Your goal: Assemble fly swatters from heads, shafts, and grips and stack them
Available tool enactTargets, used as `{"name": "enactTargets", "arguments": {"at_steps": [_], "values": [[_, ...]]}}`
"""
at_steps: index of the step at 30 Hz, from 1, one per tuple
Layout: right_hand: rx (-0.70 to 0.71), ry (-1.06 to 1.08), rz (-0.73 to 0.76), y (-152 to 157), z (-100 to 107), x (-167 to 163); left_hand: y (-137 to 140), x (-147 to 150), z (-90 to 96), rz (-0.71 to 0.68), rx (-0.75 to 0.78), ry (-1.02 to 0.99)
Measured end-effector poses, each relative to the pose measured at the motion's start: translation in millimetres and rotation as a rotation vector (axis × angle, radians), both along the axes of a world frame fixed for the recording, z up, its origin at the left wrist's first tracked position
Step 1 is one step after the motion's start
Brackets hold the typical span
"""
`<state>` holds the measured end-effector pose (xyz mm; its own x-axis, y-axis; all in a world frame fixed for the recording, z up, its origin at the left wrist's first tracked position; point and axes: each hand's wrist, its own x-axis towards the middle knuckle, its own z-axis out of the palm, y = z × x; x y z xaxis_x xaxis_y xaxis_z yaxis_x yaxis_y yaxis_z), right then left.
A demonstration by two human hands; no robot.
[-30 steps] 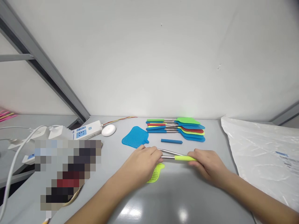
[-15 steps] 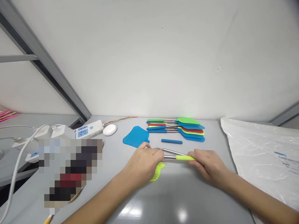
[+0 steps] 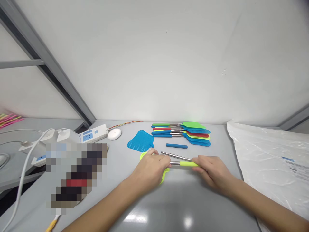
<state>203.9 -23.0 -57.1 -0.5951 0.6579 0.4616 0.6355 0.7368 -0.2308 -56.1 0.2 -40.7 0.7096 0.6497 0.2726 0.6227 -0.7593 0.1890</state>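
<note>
My left hand (image 3: 152, 167) is closed round a yellow-green fly swatter near its head. Parts of that perforated head (image 3: 165, 175) show on both sides of the hand. My right hand (image 3: 212, 169) grips the swatter's yellow-green handle (image 3: 187, 164), with a short stretch of silver shaft (image 3: 175, 163) between the hands. Just behind it is a loose-looking silver rod (image 3: 177, 157); its right end meets my right fingers, and I cannot tell whether they hold it. Farther back are a separate blue swatter head (image 3: 141, 141) and a blue handle piece (image 3: 176, 146).
A pile of coloured fly swatters (image 3: 195, 135) lies by the wall. At left are a white power strip (image 3: 93, 133), a white round device (image 3: 114, 134), cables and a pixelated object (image 3: 79, 175). A white plastic bag (image 3: 267, 161) covers the right side of the grey table (image 3: 193, 206).
The yellow-green head has turned in my left hand, so its edge now shows beyond the fingers too. Both hands stay almost in place, and the view has shifted slightly.
</note>
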Motion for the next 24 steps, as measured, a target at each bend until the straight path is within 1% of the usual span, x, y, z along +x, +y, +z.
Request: {"name": "enactTargets", "arguments": {"at_steps": [12,16,18,20,22,24], "values": [[0.018,0.0,0.0,1.5,-0.2,0.8,4.4,0.1,-4.9,-0.017,-0.008,0.019],[0.043,-0.044,-0.018,4.9,3.2,1.7,4.7,-0.3,-5.4,-0.016,0.038,0.043],[0.093,-0.057,-0.038,6.2,6.1,0.7,6.0,-1.8,-4.9,0.001,0.08,0.037],[0.171,-0.078,-0.041,6.5,7.8,-0.9,7.8,-3.6,-4.3,0.023,0.105,0.011],[0.232,-0.119,-0.04,6.0,7.4,-2.4,8.9,-4.5,-4.2,0.015,0.089,-0.031],[0.243,-0.158,-0.051,5.3,5.2,-3.6,8.6,-3.6,-4.9,-0.011,0.029,-0.086]]}}
